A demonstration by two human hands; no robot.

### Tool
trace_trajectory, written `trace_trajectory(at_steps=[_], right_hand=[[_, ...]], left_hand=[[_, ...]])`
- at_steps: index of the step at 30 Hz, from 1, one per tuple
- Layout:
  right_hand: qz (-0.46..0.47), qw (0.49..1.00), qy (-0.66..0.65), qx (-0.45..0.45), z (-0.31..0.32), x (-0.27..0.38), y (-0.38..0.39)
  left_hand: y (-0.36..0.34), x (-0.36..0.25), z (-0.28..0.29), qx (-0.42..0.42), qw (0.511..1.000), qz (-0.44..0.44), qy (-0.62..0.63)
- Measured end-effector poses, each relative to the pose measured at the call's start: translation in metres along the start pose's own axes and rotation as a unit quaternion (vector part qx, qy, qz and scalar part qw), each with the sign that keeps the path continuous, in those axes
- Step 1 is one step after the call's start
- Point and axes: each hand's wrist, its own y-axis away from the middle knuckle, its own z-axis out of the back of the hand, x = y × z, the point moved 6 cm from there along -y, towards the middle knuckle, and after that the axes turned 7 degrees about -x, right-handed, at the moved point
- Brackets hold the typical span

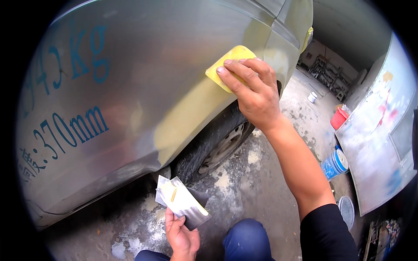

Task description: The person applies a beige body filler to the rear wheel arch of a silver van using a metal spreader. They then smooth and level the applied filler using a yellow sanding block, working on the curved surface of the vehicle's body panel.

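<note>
My right hand [257,93] grips a flat yellow putty spreader [235,53] with rounded corners. Its face lies against the silver car panel [143,48], above the wheel arch. Pale yellow filler [185,115] coats the panel along the arch's edge. Lower down, my left hand [182,235] holds thin metal putty plates [193,222] between thumb and fingers. Cream-coloured putty [185,201] lies on them, with a darker yellow streak on top. These plates are apart from the car, just below the tyre [188,163].
A steel wheel [224,145] sits under the arch. My bent knee [247,239] is at the bottom. To the right are a blue-and-white bucket [334,164], a red bucket [338,118] and a leaning paint-stained panel [379,135]. White dust marks the concrete floor [278,187].
</note>
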Motion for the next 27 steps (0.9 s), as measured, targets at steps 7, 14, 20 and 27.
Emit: trace_trajectory(at_steps=[7,14,20,27], right_hand=[[-0.017,0.999,0.003,0.037,-0.014,0.021,0.002],[-0.048,0.991,-0.02,0.126,-0.008,0.034,0.02],[-0.056,0.986,-0.027,0.155,0.001,0.041,0.037],[-0.057,0.986,-0.025,0.154,0.013,0.042,0.075]], left_hand=[[-0.003,-0.002,0.001,-0.017,1.0,0.0,0.006],[-0.01,0.002,0.003,-0.005,1.0,0.01,0.011],[-0.011,0.001,0.004,-0.009,1.0,0.012,0.002],[-0.012,0.002,0.003,0.005,1.0,0.008,-0.008]])
